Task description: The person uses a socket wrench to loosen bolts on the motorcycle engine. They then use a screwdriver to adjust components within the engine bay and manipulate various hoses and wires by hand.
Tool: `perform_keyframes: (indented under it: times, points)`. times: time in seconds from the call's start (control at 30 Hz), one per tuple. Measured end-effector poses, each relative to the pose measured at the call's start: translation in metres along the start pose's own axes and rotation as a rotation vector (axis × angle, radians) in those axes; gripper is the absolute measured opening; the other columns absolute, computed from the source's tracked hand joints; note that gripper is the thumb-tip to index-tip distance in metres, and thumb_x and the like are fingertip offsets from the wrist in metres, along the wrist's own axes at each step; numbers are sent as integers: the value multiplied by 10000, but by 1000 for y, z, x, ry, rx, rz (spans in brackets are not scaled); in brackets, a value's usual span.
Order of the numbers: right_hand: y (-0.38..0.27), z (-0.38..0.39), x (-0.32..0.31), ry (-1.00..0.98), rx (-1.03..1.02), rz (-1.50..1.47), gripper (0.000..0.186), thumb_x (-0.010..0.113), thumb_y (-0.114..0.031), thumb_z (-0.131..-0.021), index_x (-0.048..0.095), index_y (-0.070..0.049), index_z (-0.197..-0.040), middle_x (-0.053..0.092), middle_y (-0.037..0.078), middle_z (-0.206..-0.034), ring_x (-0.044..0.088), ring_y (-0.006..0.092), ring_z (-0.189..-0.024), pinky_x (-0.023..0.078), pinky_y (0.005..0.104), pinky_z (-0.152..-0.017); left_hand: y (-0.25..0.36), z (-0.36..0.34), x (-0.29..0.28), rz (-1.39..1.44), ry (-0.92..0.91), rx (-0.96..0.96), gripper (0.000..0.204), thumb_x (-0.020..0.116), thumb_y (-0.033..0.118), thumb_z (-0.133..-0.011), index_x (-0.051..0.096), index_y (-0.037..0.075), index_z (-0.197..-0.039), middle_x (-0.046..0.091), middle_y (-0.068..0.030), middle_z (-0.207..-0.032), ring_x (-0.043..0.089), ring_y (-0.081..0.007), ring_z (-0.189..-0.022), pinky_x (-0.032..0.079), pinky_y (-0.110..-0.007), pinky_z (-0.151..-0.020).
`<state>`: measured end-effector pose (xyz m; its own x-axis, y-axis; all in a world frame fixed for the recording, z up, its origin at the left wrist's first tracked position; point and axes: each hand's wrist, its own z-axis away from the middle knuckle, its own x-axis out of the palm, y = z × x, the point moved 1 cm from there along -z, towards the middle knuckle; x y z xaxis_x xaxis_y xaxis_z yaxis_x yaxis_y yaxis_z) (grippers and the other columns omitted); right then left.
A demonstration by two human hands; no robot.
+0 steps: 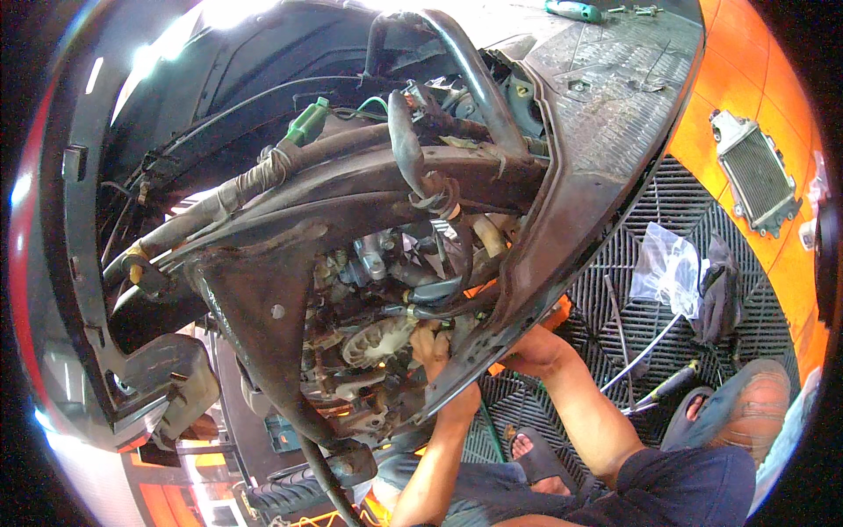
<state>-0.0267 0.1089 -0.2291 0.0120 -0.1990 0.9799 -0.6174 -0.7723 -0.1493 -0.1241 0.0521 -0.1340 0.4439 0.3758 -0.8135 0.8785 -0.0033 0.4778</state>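
My left hand (pixel 430 344) reaches into the engine bay of an opened-up scooter, its bent fingers closed beside a pale finned fan wheel (pixel 378 342). What those fingers grip, if anything, is hidden among the engine parts. Close above it run dark hoses (pixel 439 288) with a clamp. My right hand (pixel 534 351) is at the outer side of the dark footboard panel (pixel 606 132), near an orange part (pixel 556 313). Its fingers disappear behind the panel's edge. A metal frame tube (pixel 351 162) with taped wiring and a green connector (pixel 307 123) crosses above both hands.
A radiator (pixel 760 176) lies on the orange floor at right. On the black floor grating (pixel 597 250) are a clear plastic bag (pixel 669 268), a dark cloth-like item (pixel 722 294) and a yellow-and-black-handled tool (pixel 672 386). A teal-handled tool (pixel 572 10) and screws (pixel 639 10) rest on the footboard.
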Motion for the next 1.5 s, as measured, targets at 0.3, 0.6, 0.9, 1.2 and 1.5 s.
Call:
perform_keyframes:
  times: [0.3, 0.6, 0.9, 1.2, 1.5]
  points:
    - [2, -6, 0, 83, 24, -29, 516, 659, 25, -695, 590, -18, -1205, 624, 70, -1196, 562, 234, -1127, 415, 359, -986, 8, -5, -2, -41, -52, 20, 304, 673, 28, -791, 534, -42, -1052, 457, -174, -1090, 424, -330, -1063, 311, -397, -983]
    - [3, -7, 4, 77, 30, -66, 478, 666, -9, -711, 602, -5, -1185, 642, 80, -1172, 576, 235, -1108, 422, 363, -975, 7, -3, -2, -11, -16, 8, 339, 662, 33, -804, 512, -48, -1096, 454, -184, -1135, 421, -342, -1099, 305, -401, -995]
    - [1, -10, 18, -49, -56, -151, 510, 663, 7, -706, 587, -17, -1209, 639, 98, -1185, 586, 240, -1099, 424, 368, -982, 14, -4, -9, -173, -53, -19, 515, 714, 71, -776, 477, -67, -1212, 453, -229, -1240, 401, -393, -1172, 280, -446, -1038]
    - [15, -12, 1, -29, -91, -177, 491, 650, 44, -707, 599, -21, -1191, 638, 93, -1174, 595, 227, -1084, 464, 327, -924, 18, -5, -11, -229, -49, 136, 530, 741, 69, -751, 488, -65, -1197, 485, -223, -1213, 421, -391, -1151, 298, -471, -1023]
    - [25, -17, 7, -33, -72, -146, 475, 695, -31, -762, 570, -26, -1220, 612, 92, -1210, 574, 247, -1107, 448, 385, -958, 27, -11, -17, -266, -76, 125, 350, 702, 65, -768, 578, -19, -1085, 549, -179, -1139, 449, -365, -1107, 300, -478, -998]
